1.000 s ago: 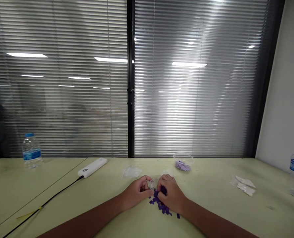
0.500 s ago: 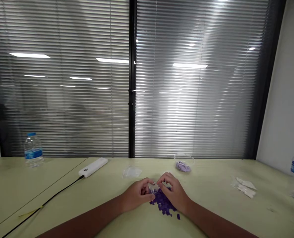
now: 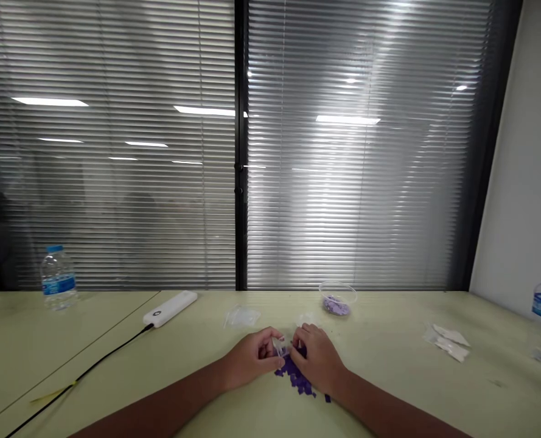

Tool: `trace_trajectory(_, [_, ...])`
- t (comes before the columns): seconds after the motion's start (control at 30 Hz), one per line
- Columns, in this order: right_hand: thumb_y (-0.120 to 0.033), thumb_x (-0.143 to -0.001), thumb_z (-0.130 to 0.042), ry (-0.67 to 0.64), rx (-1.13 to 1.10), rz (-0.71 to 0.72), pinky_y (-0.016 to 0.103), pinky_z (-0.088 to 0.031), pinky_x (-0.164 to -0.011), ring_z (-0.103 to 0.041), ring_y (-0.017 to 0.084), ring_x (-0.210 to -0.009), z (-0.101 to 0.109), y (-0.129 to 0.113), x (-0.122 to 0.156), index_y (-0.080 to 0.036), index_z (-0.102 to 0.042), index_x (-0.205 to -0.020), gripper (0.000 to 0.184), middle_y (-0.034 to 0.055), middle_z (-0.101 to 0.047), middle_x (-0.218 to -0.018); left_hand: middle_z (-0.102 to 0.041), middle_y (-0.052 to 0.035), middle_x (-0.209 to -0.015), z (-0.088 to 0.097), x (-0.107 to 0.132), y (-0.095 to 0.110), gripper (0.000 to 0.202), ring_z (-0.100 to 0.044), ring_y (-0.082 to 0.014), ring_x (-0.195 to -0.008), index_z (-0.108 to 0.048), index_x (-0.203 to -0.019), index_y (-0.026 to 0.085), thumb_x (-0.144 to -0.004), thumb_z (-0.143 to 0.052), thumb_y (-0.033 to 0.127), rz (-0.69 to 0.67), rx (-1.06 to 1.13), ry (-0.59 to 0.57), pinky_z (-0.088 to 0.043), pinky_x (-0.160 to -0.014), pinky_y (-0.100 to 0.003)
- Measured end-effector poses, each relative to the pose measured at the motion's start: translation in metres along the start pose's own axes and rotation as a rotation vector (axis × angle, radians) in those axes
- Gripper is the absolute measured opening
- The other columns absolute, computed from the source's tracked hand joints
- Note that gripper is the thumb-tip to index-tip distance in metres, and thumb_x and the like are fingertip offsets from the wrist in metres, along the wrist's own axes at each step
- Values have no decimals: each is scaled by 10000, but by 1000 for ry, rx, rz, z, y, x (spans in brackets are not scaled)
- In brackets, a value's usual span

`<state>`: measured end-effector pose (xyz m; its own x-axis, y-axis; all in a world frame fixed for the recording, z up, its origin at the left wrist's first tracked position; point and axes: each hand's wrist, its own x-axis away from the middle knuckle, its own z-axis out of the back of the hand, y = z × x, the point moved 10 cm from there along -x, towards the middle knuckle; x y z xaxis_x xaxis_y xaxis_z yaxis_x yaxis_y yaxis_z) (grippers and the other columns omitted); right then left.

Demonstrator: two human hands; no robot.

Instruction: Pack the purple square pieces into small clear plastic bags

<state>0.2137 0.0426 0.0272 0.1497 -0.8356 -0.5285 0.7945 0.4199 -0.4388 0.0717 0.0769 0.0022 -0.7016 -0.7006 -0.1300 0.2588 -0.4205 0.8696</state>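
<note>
My left hand (image 3: 254,360) is closed on a small clear plastic bag (image 3: 280,347), its mouth turned toward the other hand. Below and to the right of the bag lies a loose pile of small dark purple square pieces (image 3: 299,378) on the table. My right hand (image 3: 318,358) is over the pile, fingers curled and pinched close to the bag's opening. Whatever sits between those fingertips is hidden. Part of the pile is covered by that hand.
Behind the hands stands a clear round tub (image 3: 337,299) holding light purple pieces. Clear plastic (image 3: 243,316) lies to its left, near a white power bank (image 3: 170,308) with a black cable (image 3: 92,368). White packets (image 3: 448,342) and bottles (image 3: 59,280) are farther out.
My right hand has drawn its fingers in lower over the purple pile, curling more tightly. My left hand keeps the bag in nearly the same spot. The view shifts slightly.
</note>
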Motion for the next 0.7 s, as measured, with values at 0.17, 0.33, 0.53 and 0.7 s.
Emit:
trace_trajectory(0.17, [-217,-967,-483,29,-144,-77,329,-401,-745,-592,215,-787,2,18,-4,-213,-615,-722,278,29,-647,-767,-489,54,-790,-2,8,19,486,-441,-140,-701,-670,-1247,216,-854,-807,466,-25,-192,-2,-338,-636,-243])
trace_trajectory(0.33, [-134,-785,-581,41,-98,-64,339,-412,-804,-568,223,-798,0,15,-3,-218,-603,-702,120,14,-608,-747,-477,65,-782,-1,7,16,476,-440,-142,-701,-663,-1250,225,-858,-795,459,3,-173,-3,-338,-638,-244])
trace_trajectory(0.53, [-144,-785,-558,19,-172,-136,297,-380,-707,-553,207,-758,2,25,-3,-218,-627,-748,108,8,-601,-742,-468,66,-777,-1,5,9,495,-428,-137,-696,-655,-1263,217,-855,-796,459,3,-147,1,-332,-632,-241])
trace_trajectory(0.7, [-168,-816,-512,-155,-297,-67,245,-374,-620,-541,154,-617,2,32,-10,-214,-677,-753,182,-37,-602,-640,-474,61,-779,-1,5,11,509,-428,-140,-694,-656,-1274,208,-863,-784,480,14,-131,0,-338,-630,-244])
